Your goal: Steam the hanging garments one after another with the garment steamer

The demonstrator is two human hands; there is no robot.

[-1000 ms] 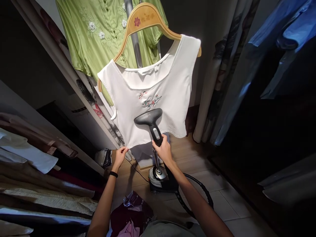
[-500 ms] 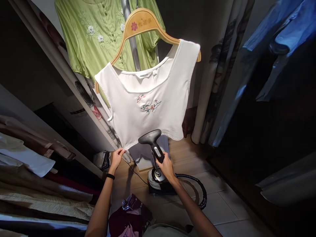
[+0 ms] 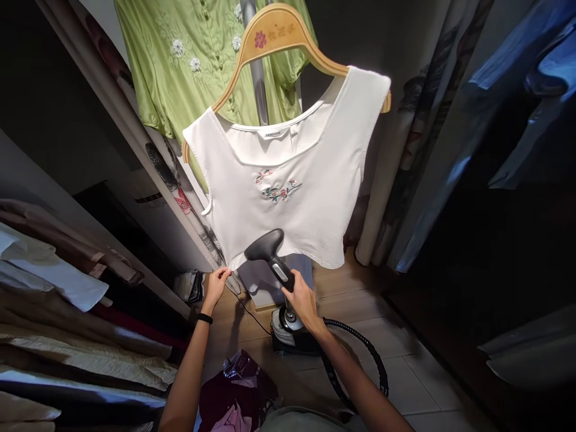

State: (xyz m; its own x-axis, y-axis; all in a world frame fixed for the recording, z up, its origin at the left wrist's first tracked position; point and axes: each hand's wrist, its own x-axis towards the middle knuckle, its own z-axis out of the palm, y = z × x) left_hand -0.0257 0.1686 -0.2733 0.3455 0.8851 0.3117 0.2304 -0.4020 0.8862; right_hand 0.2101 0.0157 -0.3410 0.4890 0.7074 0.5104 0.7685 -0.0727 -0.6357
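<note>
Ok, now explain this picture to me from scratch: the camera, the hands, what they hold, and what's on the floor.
There is no robot: a camera on a person's head looks forward and down. The bare left hand pinches a white sleeveless top at its bottom edge; the top hangs on a wooden hanger. The right hand grips a black garment steamer wand. On the floor are the steamer base and ribbed hose. Behind hangs a green blouse.

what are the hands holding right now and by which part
The left hand pinches the white sleeveless top by a corner of its bottom hem; the right hand grips the garment steamer wand by its black handle.
</note>
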